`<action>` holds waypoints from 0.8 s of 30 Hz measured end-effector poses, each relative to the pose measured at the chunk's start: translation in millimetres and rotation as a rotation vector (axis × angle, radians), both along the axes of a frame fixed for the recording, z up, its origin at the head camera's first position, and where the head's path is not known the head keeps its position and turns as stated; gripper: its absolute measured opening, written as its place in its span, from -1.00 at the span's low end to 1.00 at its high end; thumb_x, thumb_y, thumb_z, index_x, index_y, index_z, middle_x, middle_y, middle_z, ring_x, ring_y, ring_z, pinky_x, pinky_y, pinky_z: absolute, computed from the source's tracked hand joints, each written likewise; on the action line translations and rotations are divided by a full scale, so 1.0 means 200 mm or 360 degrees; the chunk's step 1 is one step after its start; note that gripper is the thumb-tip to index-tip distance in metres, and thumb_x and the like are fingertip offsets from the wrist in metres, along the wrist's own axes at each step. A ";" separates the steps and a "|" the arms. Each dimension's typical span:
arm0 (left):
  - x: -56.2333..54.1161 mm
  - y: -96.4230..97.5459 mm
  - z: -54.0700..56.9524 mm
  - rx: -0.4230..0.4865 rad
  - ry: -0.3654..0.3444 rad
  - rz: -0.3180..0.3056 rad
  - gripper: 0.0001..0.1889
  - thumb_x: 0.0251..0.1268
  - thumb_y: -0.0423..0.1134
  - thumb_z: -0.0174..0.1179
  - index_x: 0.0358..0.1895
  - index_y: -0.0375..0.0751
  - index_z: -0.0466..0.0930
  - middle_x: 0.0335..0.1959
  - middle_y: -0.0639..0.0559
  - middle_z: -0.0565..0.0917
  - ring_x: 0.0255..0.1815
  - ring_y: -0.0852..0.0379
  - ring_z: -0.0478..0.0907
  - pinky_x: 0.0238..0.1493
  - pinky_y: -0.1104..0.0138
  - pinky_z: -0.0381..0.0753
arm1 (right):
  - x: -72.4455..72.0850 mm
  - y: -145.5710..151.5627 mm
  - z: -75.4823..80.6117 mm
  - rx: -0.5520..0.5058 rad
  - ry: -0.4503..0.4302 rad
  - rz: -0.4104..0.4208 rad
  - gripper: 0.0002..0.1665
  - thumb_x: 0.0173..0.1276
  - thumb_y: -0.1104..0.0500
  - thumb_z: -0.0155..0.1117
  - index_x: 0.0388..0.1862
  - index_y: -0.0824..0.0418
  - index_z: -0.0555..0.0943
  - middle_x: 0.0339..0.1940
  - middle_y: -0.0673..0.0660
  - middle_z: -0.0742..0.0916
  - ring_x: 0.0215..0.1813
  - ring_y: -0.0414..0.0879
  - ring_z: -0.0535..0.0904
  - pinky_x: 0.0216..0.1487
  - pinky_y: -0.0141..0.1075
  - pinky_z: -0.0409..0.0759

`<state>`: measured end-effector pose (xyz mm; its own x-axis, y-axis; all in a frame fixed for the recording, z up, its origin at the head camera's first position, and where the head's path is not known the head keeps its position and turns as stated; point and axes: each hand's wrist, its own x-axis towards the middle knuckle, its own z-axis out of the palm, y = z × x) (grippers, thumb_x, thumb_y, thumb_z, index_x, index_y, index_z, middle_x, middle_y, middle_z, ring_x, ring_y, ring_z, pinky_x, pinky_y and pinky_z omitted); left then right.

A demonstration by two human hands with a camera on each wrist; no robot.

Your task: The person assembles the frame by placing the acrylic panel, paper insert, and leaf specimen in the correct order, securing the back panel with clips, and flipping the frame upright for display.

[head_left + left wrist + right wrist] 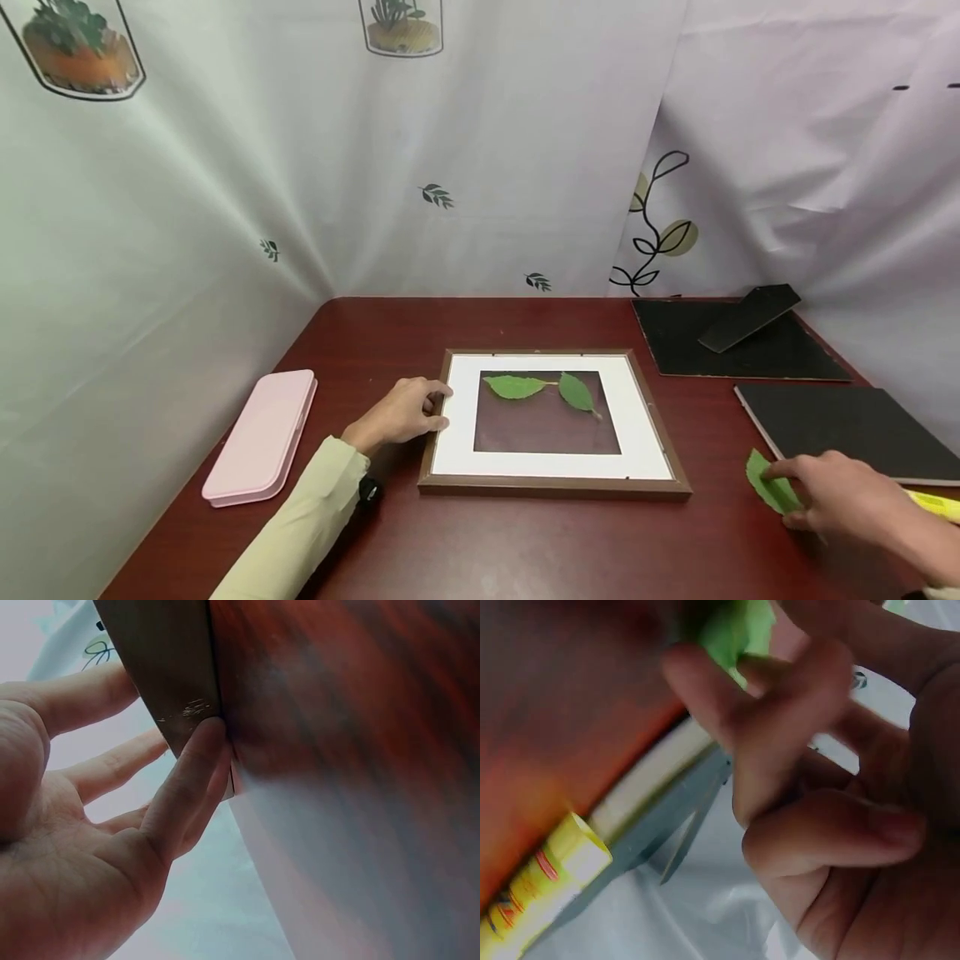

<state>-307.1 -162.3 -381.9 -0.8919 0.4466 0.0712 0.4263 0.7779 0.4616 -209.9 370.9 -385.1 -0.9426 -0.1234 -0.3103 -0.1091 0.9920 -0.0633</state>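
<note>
Surface [480, 550]: dark red-brown. Picture frame [555, 486] lies flat on it, wider side to side, white mat [551, 464] inside. Off the frame: black panel [765, 354] with prop leg [750, 317] at 2 o'clock, dark book [862, 425] at 3, pink case [262, 437] at 9, long axis roughly 1 to 7.

My left grip [405, 408] is on the frame's 9 o'clock edge, fingers bent round it. My right grip [847, 496] is nearly closed, thumb and finger pinching a green leaf [768, 483] just beside the book's near corner.

Key relation: frame is between 9 and 10 o'clock from my right grip, well apart. Pinched leaf's long axis runs about 11 to 5. Left is nearer the frame, right has the leaf.

Within the mat's window, toward 12: left-hand leaf [514, 387] along 9 to 3, right-hand leaf [575, 391] along 11 to 5.

Yellow glue stick [547, 885] at my right grip's 3 o'clock: red on the label, print too blurred to read. No other writing I can make out.
</note>
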 end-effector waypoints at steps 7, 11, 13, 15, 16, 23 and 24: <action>0.00 0.00 0.00 -0.0010 0.0007 -0.0003 -0.59 0.20 -0.34 0.40 0.13 -0.32 0.63 -0.20 -0.07 0.71 -0.19 0.12 0.65 -0.17 0.27 0.66 | 0.01 -0.06 -0.02 -0.0062 0.0126 0.0026 -0.39 0.04 0.25 0.57 0.15 0.20 0.68 -0.35 0.01 0.69 -0.34 -0.07 0.44 -0.42 -0.24 0.36; 0.01 -0.01 0.00 -0.0016 0.0003 0.0023 -0.59 0.19 -0.33 0.40 0.12 -0.30 0.64 -0.21 -0.05 0.70 -0.20 0.12 0.65 -0.16 0.26 0.66 | -0.01 -0.06 -0.02 -0.0162 0.0210 0.0097 -0.40 0.02 0.37 0.48 0.12 0.10 0.72 -0.50 -0.05 0.61 -0.42 -0.19 0.37 -0.48 -0.36 0.29; 0.01 -0.01 0.00 -0.0021 0.0005 0.0027 -0.59 0.19 -0.33 0.40 0.12 -0.30 0.64 -0.22 -0.05 0.70 -0.20 0.12 0.64 -0.16 0.26 0.66 | -0.02 -0.05 -0.02 -0.0248 0.0198 0.0098 -0.40 0.05 0.36 0.47 0.14 0.09 0.71 -0.57 -0.06 0.54 -0.51 -0.24 0.36 -0.54 -0.40 0.31; 0.01 0.00 0.00 -0.0022 -0.0005 0.0028 -0.59 0.19 -0.33 0.40 0.13 -0.30 0.64 -0.22 -0.05 0.70 -0.20 0.12 0.64 -0.16 0.26 0.66 | -0.03 -0.03 -0.01 -0.0352 0.0163 0.0094 -0.41 0.09 0.34 0.48 0.17 0.12 0.69 -0.63 -0.06 0.52 -0.61 -0.26 0.36 -0.57 -0.41 0.37; 0.01 0.00 0.00 -0.0022 -0.0006 0.0029 -0.59 0.19 -0.33 0.40 0.13 -0.30 0.64 -0.22 -0.05 0.70 -0.20 0.12 0.64 -0.16 0.27 0.66 | -0.03 -0.02 -0.01 -0.0405 0.0150 0.0110 -0.41 0.11 0.33 0.47 0.19 0.15 0.68 -0.65 -0.07 0.52 -0.63 -0.28 0.36 -0.58 -0.42 0.39; 0.01 0.01 0.01 -0.0044 -0.0009 0.0043 -0.59 0.19 -0.33 0.41 0.13 -0.30 0.64 -0.19 -0.07 0.71 -0.21 0.12 0.63 -0.15 0.24 0.65 | -0.06 -0.01 0.00 -0.0592 0.0175 0.0210 -0.43 0.20 0.23 0.42 0.25 0.16 0.64 -0.68 -0.16 0.52 -0.61 -0.38 0.33 -0.57 -0.43 0.34; 0.01 0.01 0.01 -0.0052 -0.0005 0.0041 -0.59 0.19 -0.33 0.41 0.13 -0.30 0.64 -0.19 -0.07 0.71 -0.20 0.12 0.63 -0.15 0.24 0.65 | -0.07 -0.02 0.01 -0.0598 0.0198 0.0211 -0.43 0.21 0.21 0.43 0.24 0.15 0.64 -0.67 -0.16 0.53 -0.61 -0.38 0.33 -0.57 -0.43 0.35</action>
